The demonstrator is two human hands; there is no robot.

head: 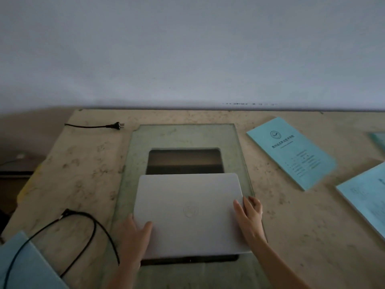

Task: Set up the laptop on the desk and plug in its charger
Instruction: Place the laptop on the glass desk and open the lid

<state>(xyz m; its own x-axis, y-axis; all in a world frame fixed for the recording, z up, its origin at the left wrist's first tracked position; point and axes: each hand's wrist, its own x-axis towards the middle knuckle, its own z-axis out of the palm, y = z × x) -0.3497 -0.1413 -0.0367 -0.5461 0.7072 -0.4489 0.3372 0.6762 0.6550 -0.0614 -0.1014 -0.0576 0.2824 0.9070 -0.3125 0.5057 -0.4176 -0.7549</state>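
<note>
A closed silver laptop [188, 213] lies on the glass pane [187, 135] set in the desk, partly over a dark rectangular opening [184, 161]. My left hand [134, 234] grips its left edge, thumb on the lid. My right hand [249, 215] holds its right edge, fingers around the side. A black charger cable [87, 232] loops on the desk to the left of the laptop, its small connector end [65, 213] pointing up-left. A black mains plug [116, 125] with its cord lies at the desk's far left.
The stained beige desk [83, 174] ends at a pale wall. A turquoise booklet [291, 152] lies at the right, more blue papers [366, 201] at the right edge. A blue folder [23, 265] sits at the near left corner.
</note>
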